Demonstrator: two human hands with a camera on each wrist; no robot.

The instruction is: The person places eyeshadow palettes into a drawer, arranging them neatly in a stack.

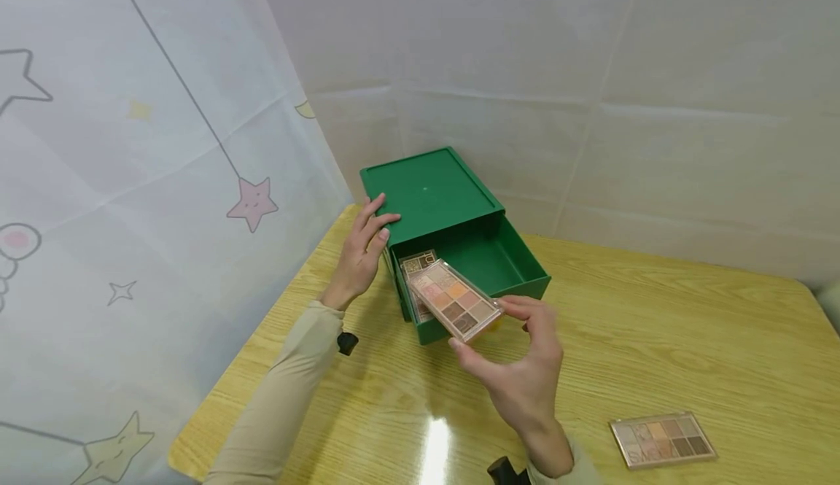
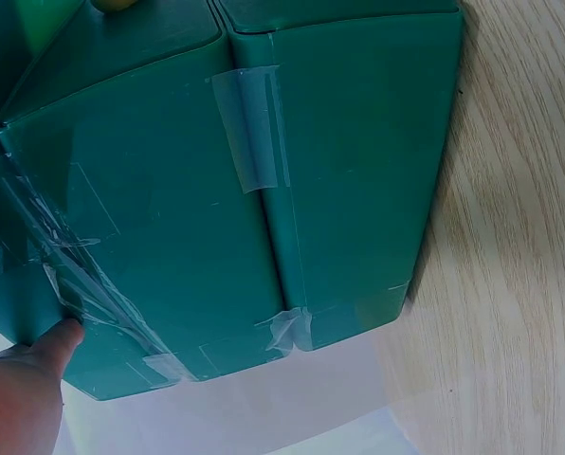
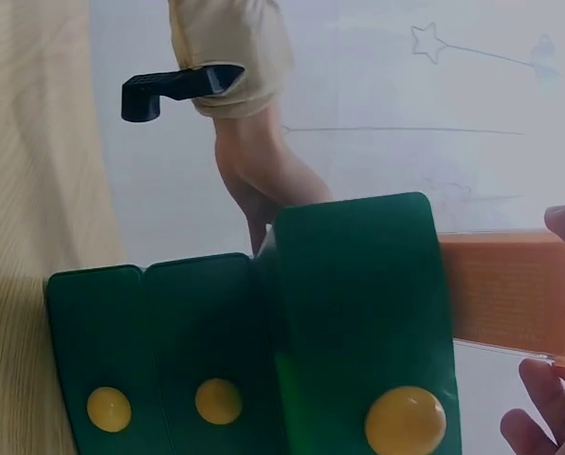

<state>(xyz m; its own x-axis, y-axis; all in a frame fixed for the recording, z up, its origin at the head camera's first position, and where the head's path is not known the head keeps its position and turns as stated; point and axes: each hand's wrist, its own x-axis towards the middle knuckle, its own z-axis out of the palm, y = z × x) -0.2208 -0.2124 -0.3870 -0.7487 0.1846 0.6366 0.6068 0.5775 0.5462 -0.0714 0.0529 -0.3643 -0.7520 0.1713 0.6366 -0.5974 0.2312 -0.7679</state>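
Observation:
My right hand pinches one end of an eyeshadow palette between thumb and fingers. The palette is tilted over the front of the pulled-out top drawer of a green drawer unit. Inside that drawer, at its left side, lies another palette, partly covered by the held one. My left hand rests on the unit's top left edge with its fingers spread. In the right wrist view the held palette's plain back shows beyond the drawer front.
A third eyeshadow palette lies on the wooden table at the right. Two lower drawers with yellow knobs are closed beneath the pulled-out one. Clear tape joins the unit's sections. White sheets hang behind and at the left.

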